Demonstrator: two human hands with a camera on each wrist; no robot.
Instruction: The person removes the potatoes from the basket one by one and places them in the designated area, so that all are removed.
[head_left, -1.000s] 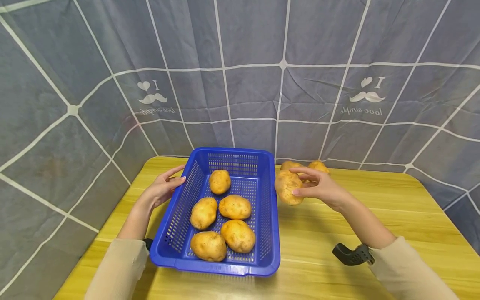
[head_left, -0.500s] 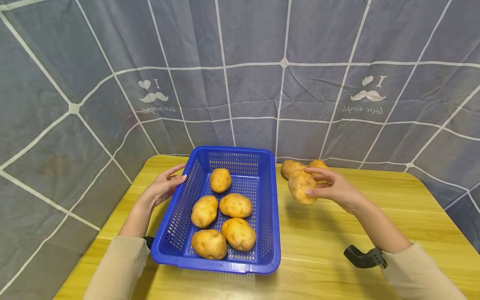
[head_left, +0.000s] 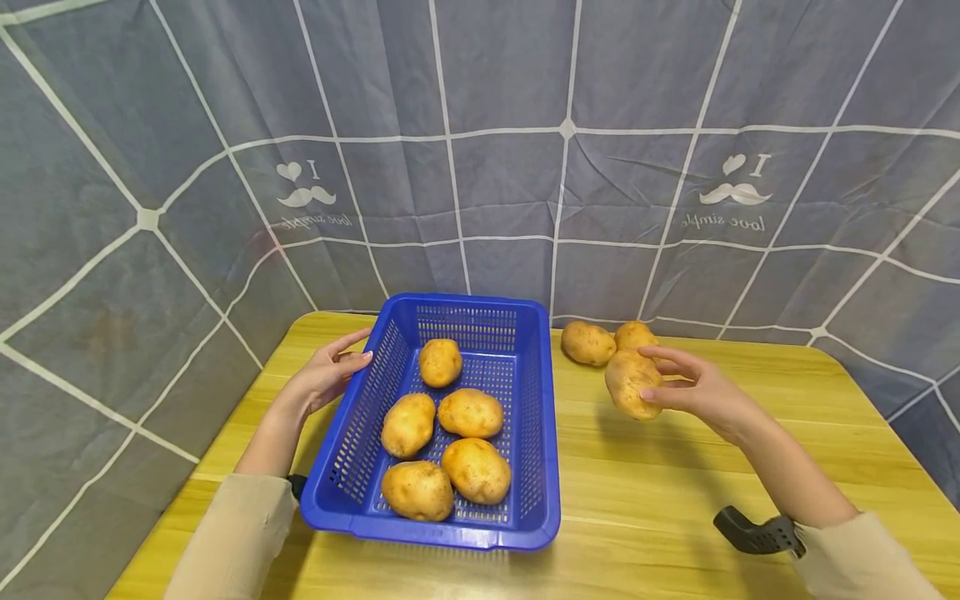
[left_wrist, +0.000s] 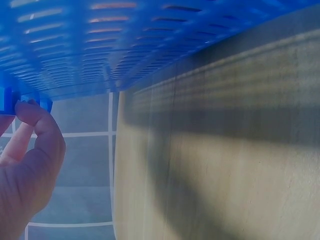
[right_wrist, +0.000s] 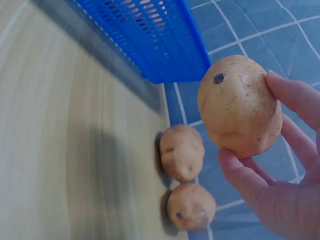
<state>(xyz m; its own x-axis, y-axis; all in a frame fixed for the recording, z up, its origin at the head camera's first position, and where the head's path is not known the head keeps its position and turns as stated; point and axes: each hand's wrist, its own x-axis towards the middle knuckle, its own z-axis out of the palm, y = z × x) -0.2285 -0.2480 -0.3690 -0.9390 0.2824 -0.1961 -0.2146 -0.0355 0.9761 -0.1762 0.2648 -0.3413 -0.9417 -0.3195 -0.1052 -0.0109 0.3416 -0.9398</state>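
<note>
The right hand [head_left: 701, 392] pinches a potato [head_left: 632, 385] between thumb and fingers, above the table to the right of the blue basket [head_left: 551, 467]. In the right wrist view that potato [right_wrist: 240, 107] shows a dark spot, and space lies between it and the wood. The left hand [head_left: 324, 382] holds the basket's left rim, its thumb on the edge; in the left wrist view the basket wall [left_wrist: 100, 40] hides part of the fingers. Several potatoes [head_left: 471, 413] lie apart or touching on the basket's floor.
Two more potatoes, one at the left [head_left: 587, 343] and one at the right [head_left: 636, 334], lie at the back of the wooden table [head_left: 787, 417]. Behind the table hangs a grey curtain [head_left: 510, 183] with white lines.
The right hand has moved rightward with its potato, away from the basket's right rim. The back left potato is now fully uncovered. The left hand and basket stay in place.
</note>
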